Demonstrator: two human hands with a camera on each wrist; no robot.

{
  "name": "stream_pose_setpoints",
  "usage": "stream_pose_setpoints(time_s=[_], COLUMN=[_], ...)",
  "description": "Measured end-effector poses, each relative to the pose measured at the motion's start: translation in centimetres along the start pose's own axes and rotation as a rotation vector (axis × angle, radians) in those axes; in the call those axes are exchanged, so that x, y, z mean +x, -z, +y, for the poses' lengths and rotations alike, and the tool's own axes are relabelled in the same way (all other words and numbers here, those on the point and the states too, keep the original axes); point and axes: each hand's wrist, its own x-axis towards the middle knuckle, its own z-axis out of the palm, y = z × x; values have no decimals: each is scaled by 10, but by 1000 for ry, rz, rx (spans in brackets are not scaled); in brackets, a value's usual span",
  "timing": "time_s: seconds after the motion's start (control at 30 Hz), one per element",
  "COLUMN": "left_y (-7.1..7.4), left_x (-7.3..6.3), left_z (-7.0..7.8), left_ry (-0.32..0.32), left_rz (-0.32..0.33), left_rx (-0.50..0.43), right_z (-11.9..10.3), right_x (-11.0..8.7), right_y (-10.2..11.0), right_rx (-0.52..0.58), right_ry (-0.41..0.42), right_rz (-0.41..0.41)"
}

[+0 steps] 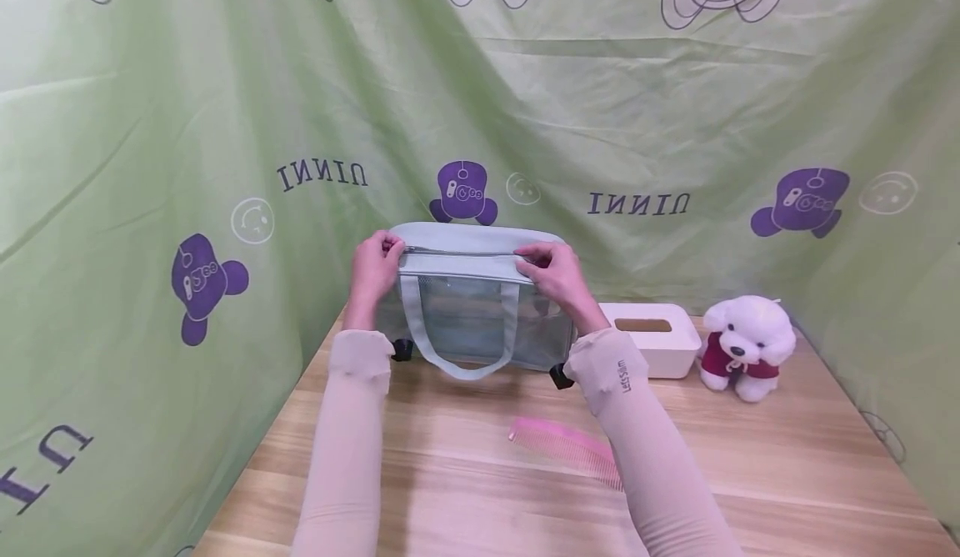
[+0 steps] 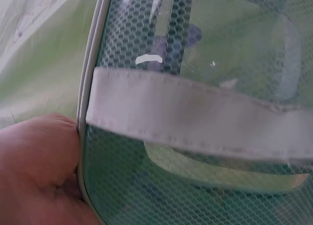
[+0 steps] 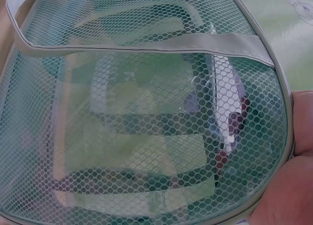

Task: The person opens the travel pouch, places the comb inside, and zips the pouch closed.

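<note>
A see-through mesh bag (image 1: 465, 323) with pale grey-green trim stands upright on the table, its strap handle (image 1: 465, 371) hanging down the front. Along its top runs a zipper (image 1: 465, 252); whether it is fully closed cannot be made out. My left hand (image 1: 375, 269) pinches the top left corner by the zipper's end. At the other end, my right hand (image 1: 555, 273) pinches the top edge between thumb and fingers. In the left wrist view the mesh front and handle strap (image 2: 195, 112) fill most of the picture. Both hands' fingertips are hidden in the wrist views.
A pink comb (image 1: 562, 440) lies on the wooden table (image 1: 450, 474) in front of the bag, partly behind my right sleeve. To the right stand a white tissue box (image 1: 663, 348) and a white plush dog (image 1: 750, 340) in red. Green printed cloth (image 1: 637, 107) hangs around the table.
</note>
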Motion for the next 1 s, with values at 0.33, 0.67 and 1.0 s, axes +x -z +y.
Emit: stream_pose_setpoints(time_s=[0.33,0.67,1.0], left_y=[-3,0,1], left_x=[-1,1,2], left_z=[-3,-12,-11], left_ry=[26,135,193], left_rz=[153,260,256], left_rx=[-61,-124,-149], right_z=[1,2,5], right_x=[-2,-1,-2], right_y=[0,-2,-1], right_rx=[27,30,32], right_ry=[15,37,45], right_rz=[24,43,62])
